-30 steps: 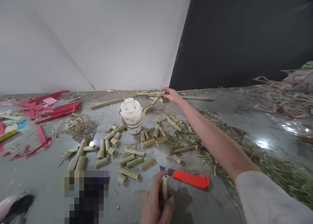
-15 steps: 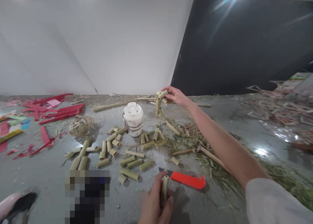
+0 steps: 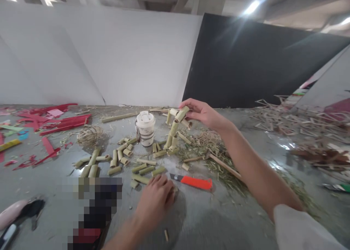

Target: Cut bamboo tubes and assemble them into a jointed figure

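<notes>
My right hand (image 3: pixel 198 113) pinches the top of a figure made of short bamboo tubes (image 3: pixel 173 128), lifted upright above the floor with its limbs hanging. Low in the middle, my left hand (image 3: pixel 158 191) is palm down with its fingers curled, beside several loose bamboo pieces (image 3: pixel 146 170). A pale edge shows at its right side, but what the fingers hold is hidden. Just right of that hand lies a knife with an orange handle (image 3: pixel 197 182), its dark blade pointing left. More cut bamboo tubes (image 3: pixel 120 159) are grouped to the left.
A white lidded cup (image 3: pixel 146 129) stands behind the bamboo pieces. Dry leaves and twigs (image 3: pixel 210 144) lie under my right arm. Red strips (image 3: pixel 65 124) and a woven ball (image 3: pixel 89 135) are at left, wooden frames (image 3: pixel 284 118) at right. White and black panels (image 3: pixel 232 64) close off the back.
My left hand has turned palm down and moved left and up toward the loose bamboo; the piece it held is now hidden. My right hand has brought the bamboo figure nearer. The view has tilted up.
</notes>
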`<state>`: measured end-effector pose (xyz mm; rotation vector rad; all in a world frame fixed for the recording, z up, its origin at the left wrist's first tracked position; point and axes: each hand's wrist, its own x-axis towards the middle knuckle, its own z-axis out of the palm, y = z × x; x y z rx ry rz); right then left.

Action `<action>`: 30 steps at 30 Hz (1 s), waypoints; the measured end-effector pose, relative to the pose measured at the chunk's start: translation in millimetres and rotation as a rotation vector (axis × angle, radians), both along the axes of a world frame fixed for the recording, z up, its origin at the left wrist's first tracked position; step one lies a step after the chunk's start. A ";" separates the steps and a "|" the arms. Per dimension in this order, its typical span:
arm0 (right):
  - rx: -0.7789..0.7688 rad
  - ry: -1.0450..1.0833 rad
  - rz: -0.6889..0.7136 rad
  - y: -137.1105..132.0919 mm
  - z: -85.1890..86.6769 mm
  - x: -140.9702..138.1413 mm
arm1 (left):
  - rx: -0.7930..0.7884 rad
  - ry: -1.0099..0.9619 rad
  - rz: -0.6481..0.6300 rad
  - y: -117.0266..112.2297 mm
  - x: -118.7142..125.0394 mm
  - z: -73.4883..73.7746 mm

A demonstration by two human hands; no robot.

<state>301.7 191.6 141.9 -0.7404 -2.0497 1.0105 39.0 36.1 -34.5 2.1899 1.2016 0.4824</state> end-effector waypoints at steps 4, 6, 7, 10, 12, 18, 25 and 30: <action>-0.005 0.002 0.081 -46.0 3.7 -4.2 | -0.037 -0.239 0.080 5.5 -6.3 1.7; -0.017 0.003 0.126 -63.8 1.6 -5.5 | -0.097 -0.408 0.144 9.0 -9.0 3.9; -0.023 0.012 0.150 -70.8 -0.7 -5.8 | -0.140 -0.500 0.168 10.3 -9.5 4.3; -0.059 0.042 0.188 -82.5 -11.6 -5.3 | -0.319 -0.768 0.138 11.6 -7.2 0.6; -0.111 0.040 0.203 -82.8 -19.7 -3.8 | -0.457 -0.897 0.051 10.0 -4.0 -3.9; -0.283 -0.043 0.207 -65.3 -36.5 4.0 | -0.774 -1.004 -0.101 -0.2 -0.6 -0.6; -0.266 -0.234 0.132 -43.7 -48.2 16.0 | -0.880 -0.983 -0.062 -8.5 3.9 8.5; -0.311 -0.274 0.100 -39.1 -48.7 17.5 | -0.867 -0.961 -0.014 -14.3 6.6 8.9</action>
